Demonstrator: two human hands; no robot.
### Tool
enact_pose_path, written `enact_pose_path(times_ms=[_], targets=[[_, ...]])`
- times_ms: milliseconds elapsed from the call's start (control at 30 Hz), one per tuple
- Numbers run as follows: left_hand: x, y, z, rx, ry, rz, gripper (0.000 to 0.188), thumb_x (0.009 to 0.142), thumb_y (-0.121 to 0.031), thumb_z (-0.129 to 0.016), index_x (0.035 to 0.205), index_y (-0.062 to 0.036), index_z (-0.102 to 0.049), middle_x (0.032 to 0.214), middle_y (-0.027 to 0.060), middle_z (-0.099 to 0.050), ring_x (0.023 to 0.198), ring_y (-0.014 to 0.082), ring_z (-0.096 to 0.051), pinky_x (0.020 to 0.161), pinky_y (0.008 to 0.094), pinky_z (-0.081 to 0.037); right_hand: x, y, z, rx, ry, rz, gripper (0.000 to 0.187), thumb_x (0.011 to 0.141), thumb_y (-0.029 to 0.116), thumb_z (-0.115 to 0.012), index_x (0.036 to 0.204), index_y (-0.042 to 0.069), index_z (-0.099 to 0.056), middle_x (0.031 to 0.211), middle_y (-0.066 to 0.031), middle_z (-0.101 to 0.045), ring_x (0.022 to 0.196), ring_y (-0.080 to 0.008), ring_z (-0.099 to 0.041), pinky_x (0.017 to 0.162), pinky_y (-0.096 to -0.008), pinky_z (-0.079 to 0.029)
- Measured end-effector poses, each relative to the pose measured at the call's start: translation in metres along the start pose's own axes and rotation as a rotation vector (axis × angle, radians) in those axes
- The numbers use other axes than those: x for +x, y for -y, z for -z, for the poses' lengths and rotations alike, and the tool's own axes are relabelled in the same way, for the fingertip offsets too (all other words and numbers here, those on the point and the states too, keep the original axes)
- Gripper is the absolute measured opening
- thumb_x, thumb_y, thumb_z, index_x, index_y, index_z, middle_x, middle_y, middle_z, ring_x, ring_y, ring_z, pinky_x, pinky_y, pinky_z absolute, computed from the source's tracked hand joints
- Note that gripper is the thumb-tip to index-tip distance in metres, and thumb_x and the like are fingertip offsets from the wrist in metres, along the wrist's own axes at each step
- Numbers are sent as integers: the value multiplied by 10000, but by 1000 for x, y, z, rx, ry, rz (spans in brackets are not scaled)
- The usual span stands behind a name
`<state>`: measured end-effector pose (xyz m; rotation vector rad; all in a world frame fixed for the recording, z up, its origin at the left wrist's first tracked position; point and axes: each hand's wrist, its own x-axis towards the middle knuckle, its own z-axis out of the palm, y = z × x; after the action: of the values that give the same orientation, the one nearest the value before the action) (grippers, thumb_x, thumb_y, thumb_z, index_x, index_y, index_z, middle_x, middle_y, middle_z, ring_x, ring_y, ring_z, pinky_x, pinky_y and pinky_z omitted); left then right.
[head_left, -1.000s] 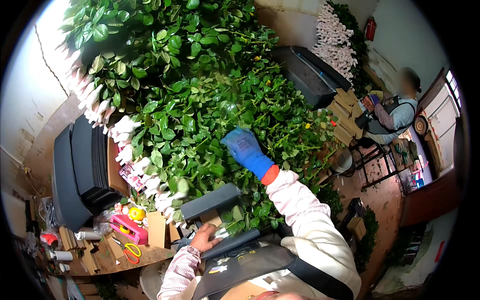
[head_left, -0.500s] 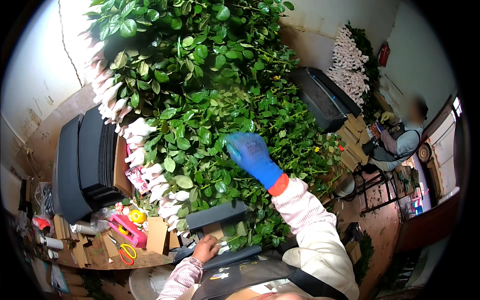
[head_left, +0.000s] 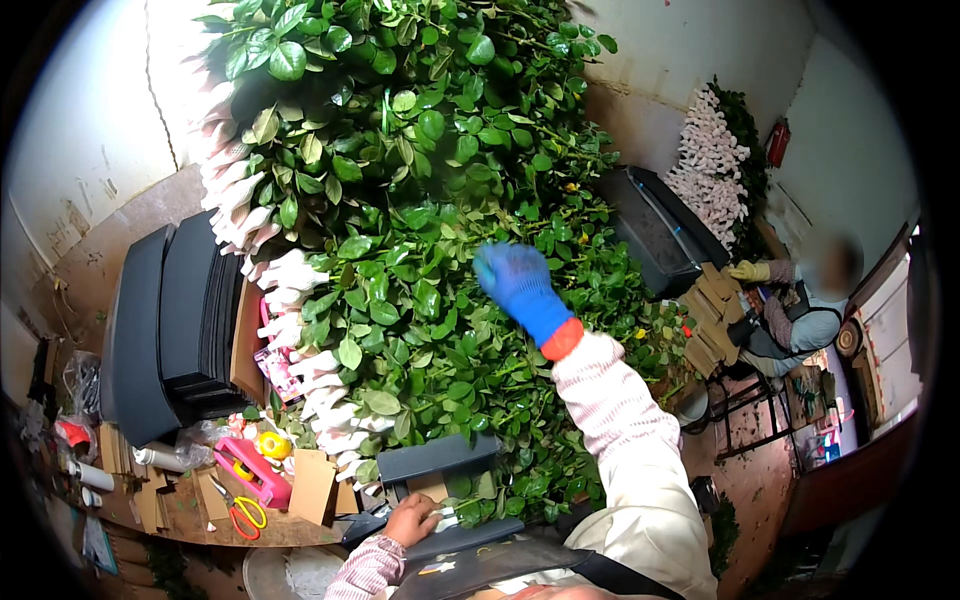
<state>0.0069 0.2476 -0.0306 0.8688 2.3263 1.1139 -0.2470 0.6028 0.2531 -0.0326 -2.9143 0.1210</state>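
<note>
My bare left hand point(head_left: 412, 518) rests at the left end of a dark padded trough point(head_left: 440, 460) close to my body, fingers stretched loosely against a white-sleeved flower head point(head_left: 446, 517). Leafy stems lie in the trough. My right hand point(head_left: 525, 292), in a blue glove with an orange cuff, reaches over the big heap of leafy rose stems point(head_left: 430, 300). Blur and the leaves obscure its fingertips, so I cannot tell whether they grip a stem. Along the heap's left side run many white-sleeved heads point(head_left: 320, 385).
Dark boards point(head_left: 185, 320) stand stacked at left. On the wooden table are a pink tape dispenser point(head_left: 255, 475), scissors point(head_left: 240, 512) and cardboard pieces point(head_left: 313, 485). A black box point(head_left: 665, 230) sits beyond the heap. A co-worker point(head_left: 805, 320) is at far right beside more cardboard point(head_left: 712, 310).
My right hand has shifted slightly up and farther over the leaves. My left hand stays by the trough. The whole view has shifted a little, and the co-worker's gloved hand has moved left.
</note>
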Motion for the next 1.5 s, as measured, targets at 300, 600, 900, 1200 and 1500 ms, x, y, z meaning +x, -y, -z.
enact_pose_path(times_ms=[300,600,900,1200,1500], targets=[[0,1,-2,-32,-3,14,255,877,-243,-737,1112,-142,-741,1054,86,-629,1022,326,-603,890,412,-501,83,-34,-36,-257,23,153,305,787,229,-708,1080,147,-689,1194,-89,-649,1139,-285,-595,1021,-438,-428],[9,-7,4,13,-33,-104,226,868,-223,-727,1046,-84,-720,1044,110,-624,1007,349,-605,883,427,-501,39,-50,99,16,-802,462,343,766,111,-690,1109,116,-688,1143,-94,-707,1030,-311,-665,908,-420,-520],[3,6,-9,80,-61,-40,242,842,-222,-722,1058,-116,-693,1023,148,-617,1018,384,-578,847,460,-485,-199,-35,117,-108,-376,481,537,669,-8,-762,1187,119,-695,1265,-91,-686,1080,-327,-655,959,-461,-501],[7,-2,3,-294,-119,52,536,797,-326,-814,1184,-55,-560,1077,193,-676,850,342,-674,745,436,-536,-323,-106,-46,-83,88,418,327,684,32,-721,991,119,-651,1064,-76,-683,883,-345,-639,777,-467,-508],[5,-6,-8,-155,-335,77,704,775,-208,-862,1394,-167,-529,1243,145,-524,984,270,-657,838,357,-564,-338,-145,-182,-200,301,302,165,790,188,-684,919,111,-617,938,-102,-655,848,-348,-648,743,-488,-513]])
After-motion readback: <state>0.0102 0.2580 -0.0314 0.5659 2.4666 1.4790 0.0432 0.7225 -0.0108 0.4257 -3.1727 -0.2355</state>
